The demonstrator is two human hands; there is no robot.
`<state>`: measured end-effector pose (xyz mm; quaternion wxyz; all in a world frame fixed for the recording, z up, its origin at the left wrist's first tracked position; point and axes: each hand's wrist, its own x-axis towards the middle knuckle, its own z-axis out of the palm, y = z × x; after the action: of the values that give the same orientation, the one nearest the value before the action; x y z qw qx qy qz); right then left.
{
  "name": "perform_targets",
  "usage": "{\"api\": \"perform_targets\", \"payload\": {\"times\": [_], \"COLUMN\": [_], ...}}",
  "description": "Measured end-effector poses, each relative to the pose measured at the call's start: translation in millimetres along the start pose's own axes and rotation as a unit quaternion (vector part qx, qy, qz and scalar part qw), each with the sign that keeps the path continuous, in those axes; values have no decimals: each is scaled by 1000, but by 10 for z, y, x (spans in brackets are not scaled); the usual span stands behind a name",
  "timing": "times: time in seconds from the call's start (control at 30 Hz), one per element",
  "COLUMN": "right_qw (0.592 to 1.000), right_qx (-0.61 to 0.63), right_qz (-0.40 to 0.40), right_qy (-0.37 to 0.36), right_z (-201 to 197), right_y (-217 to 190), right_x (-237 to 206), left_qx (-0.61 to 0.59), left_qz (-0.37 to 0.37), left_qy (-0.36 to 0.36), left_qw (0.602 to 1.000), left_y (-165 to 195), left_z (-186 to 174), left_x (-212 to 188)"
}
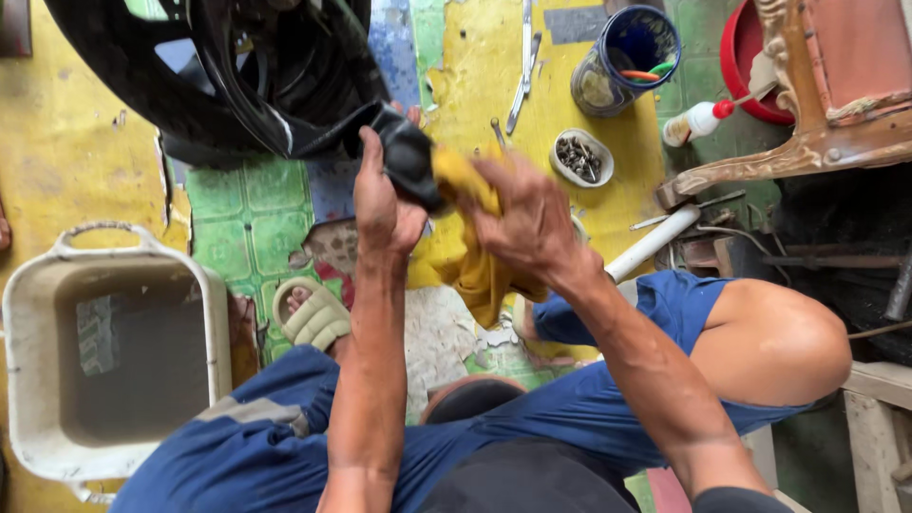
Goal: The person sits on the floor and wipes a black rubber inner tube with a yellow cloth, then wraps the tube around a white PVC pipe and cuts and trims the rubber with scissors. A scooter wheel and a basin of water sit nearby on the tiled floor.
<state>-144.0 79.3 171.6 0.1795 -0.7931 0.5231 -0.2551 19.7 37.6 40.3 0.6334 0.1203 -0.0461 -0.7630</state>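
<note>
Yellow rag (472,249) in right hand (523,218), left hand (382,202) gripping black tube (404,150)

A tub (114,361) sits near left on the floor (66,161) — wheel (218,76) far behind it; bucket (622,62) and bowl (581,157) far right.

Scene was evenly lit with bright, diffuse daylight, no hard shadows; only soft shade under the legs and inside the grey tub (114,351). Mild sheen on the black fender (275,85) and on the knee. Right hand (527,218) slightly motion-blurred, floor sharp. Wide-angle stretch was visible toward the edges and corners.
</note>
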Motion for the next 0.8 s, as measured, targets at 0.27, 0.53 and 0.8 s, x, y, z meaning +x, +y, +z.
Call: {"api": "perform_targets", "payload": {"times": [0.27,0.53,0.8], "right_qw": [997,997,989], "right_qx": [18,60,-34], "right_qz": [-62,10,-138], "right_qy": [33,50,48], "right_z": [463,94,383], "right_y": [-63,231,-204], "right_x": [231,-214,487], "left_qx": [-9,79,53], "left_qz": [-1,86,48], "left_qy": [8,-5,-9], "left_qw": [1000,993,997], "left_y": [51,331,227], "left_z": [128,337,419], "left_x": [-107,11,-237]}}
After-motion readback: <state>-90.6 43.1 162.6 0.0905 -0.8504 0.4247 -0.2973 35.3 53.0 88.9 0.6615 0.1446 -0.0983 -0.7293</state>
